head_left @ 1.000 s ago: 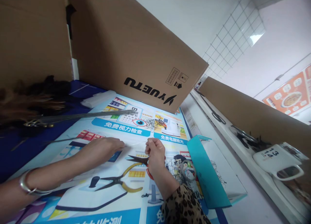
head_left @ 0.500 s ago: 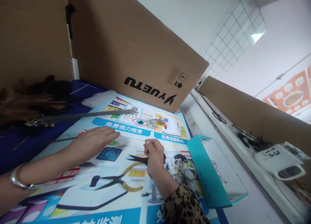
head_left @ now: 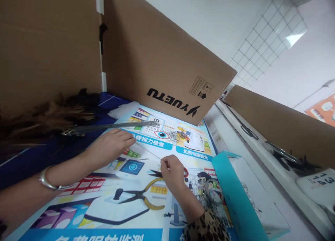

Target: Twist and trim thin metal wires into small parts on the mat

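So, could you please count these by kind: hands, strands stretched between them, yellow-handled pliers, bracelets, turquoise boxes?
Left hand and right hand: 2
Thin strand: 1
Yellow-handled pliers: 1
Bracelet: 1
Turquoise box: 1
Total: 6

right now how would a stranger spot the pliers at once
Find the large YUETU cardboard panel, then come down to the printed sheet in front of it. The pliers lie open on it, dark tips pointing left. Spread yellow handles set them apart from the scissors beside them, partly hidden by the right hand.
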Demonstrator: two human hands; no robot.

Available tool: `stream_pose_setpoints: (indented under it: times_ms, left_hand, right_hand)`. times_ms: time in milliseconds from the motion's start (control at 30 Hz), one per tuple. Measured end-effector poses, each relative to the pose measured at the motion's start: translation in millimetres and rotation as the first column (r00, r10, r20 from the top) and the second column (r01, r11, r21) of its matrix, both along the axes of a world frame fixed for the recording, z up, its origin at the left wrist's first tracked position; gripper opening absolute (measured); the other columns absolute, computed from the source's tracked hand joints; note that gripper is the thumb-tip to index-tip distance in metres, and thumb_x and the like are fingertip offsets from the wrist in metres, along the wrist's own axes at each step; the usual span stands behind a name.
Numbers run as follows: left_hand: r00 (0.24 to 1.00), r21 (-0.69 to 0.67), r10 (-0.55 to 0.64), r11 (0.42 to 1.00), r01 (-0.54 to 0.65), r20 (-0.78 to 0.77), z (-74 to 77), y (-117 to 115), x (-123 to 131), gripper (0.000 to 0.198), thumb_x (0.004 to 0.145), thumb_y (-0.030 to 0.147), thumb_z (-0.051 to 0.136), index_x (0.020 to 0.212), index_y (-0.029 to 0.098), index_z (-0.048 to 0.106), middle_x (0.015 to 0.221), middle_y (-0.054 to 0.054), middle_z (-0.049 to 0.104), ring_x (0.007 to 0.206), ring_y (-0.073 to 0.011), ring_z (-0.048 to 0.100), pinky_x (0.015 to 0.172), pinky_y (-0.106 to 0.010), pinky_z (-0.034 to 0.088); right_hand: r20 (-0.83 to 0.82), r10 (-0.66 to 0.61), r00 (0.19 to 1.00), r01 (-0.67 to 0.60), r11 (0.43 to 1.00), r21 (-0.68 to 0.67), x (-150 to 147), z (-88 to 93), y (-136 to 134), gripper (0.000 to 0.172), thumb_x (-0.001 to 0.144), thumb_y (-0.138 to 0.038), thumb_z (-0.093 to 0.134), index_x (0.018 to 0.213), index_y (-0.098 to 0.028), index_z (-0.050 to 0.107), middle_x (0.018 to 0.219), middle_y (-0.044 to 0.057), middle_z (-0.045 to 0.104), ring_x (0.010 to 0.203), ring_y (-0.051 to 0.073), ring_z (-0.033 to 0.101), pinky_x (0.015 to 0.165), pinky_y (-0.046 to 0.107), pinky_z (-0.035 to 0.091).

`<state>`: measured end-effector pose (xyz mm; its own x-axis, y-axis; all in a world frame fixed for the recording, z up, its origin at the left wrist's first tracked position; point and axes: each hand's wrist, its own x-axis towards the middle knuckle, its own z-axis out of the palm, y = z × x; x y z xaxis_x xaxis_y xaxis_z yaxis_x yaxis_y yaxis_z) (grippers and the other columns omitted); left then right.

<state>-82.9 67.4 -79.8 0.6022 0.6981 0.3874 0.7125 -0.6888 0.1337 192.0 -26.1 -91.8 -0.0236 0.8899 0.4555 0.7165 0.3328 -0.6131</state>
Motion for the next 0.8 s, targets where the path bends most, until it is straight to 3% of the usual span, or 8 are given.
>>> stream_pose_setpoints:
  times_ms: [67,133,233,467,800]
  left_hand:
    - [0.996,0.084,-0.015,0.996,0.022,-0.090,1.7,-0.5,0.7,0.024,0.093,0.006,0.055,0.096,0.021,0.073,0.107,-0.011,0.074,0.102,-0.0308,0.065,0.092,-0.042,0.044]
    - [0.991,0.128,-0.013,0.991,0.030,-0.133,2.0,-1.9,2.1,0.021,0.093,0.006,0.056,0.095,0.020,0.072,0.104,-0.011,0.073,0.100,-0.0305,0.065,0.089,-0.042,0.045]
    - [0.989,0.131,-0.012,0.991,0.032,-0.150,1.8,-5.3,4.9,0.021,0.092,0.005,0.057,0.096,0.019,0.072,0.101,-0.011,0.072,0.096,-0.0295,0.065,0.086,-0.041,0.047]
    - [0.988,0.077,-0.044,0.995,0.056,-0.148,4.1,-12.1,8.4,0.023,0.089,0.000,0.058,0.095,0.019,0.070,0.099,-0.010,0.071,0.096,-0.0277,0.066,0.085,-0.038,0.048]
    - [0.973,-0.005,-0.057,0.998,0.057,-0.224,13.2,-21.2,18.4,0.024,0.086,-0.002,0.057,0.090,0.017,0.070,0.092,-0.011,0.071,0.090,-0.0309,0.067,0.079,-0.041,0.051]
  right_hand:
    - [0.308,0.001,0.951,-0.037,0.993,0.111,2.1,3.8,-0.3,0.022,0.090,-0.009,0.055,0.078,-0.021,0.068,0.080,0.005,0.066,0.078,0.021,0.057,0.073,0.033,0.041]
    - [0.550,-0.048,0.834,-0.050,0.985,0.163,3.3,6.8,-0.4,0.021,0.088,-0.006,0.056,0.076,-0.019,0.067,0.079,0.007,0.065,0.078,0.022,0.055,0.071,0.034,0.039]
    - [0.736,-0.095,0.670,-0.025,0.988,0.151,3.8,9.4,-0.9,0.019,0.084,-0.002,0.060,0.076,-0.018,0.066,0.080,0.008,0.064,0.077,0.023,0.054,0.069,0.035,0.035]
    - [0.815,-0.056,0.576,0.053,0.998,0.032,3.0,13.9,-2.3,0.016,0.089,-0.004,0.060,0.088,-0.017,0.069,0.085,0.009,0.067,0.080,0.024,0.057,0.071,0.035,0.037]
    - [0.816,-0.059,0.575,0.085,0.996,0.012,6.1,28.5,-3.0,0.017,0.091,-0.005,0.061,0.089,-0.018,0.070,0.089,0.008,0.069,0.087,0.025,0.057,0.074,0.035,0.039]
